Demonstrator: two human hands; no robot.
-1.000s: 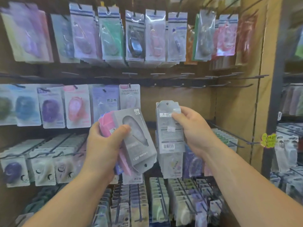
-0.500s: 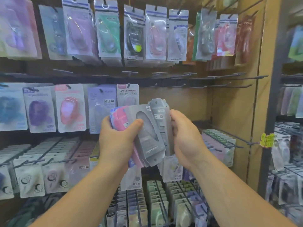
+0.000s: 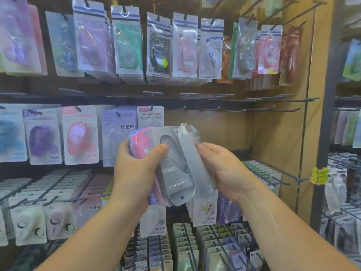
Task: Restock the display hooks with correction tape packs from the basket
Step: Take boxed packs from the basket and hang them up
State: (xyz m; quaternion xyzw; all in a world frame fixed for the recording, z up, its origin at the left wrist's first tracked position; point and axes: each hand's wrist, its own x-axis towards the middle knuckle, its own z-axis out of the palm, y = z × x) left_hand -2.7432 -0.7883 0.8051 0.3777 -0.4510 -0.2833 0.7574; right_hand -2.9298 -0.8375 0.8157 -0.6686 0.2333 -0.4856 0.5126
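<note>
Between the hands, the left hand (image 3: 134, 173) grips a fanned stack of correction tape packs (image 3: 172, 178), thumb pressed on the grey front one. The right hand (image 3: 224, 171) pinches a single grey pack (image 3: 192, 153) edge-on against that stack. Bare hooks (image 3: 254, 109) jut out above and to the right. Peel the single pack clear, bring its hang hole uppermost, then thread it squarely onto one hook.

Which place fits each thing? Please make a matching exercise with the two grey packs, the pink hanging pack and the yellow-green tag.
Things: 1 grey pack marked MONO AIR; 2 second grey pack, turned edge-on; 3 pink oval tape pack; 4 yellow-green paper tag.
Places: a middle-row hook; b right hand; c hook tip, far right; d left hand, front of stack.
Pairs: 1-d; 2-b; 3-a; 4-c.
</note>
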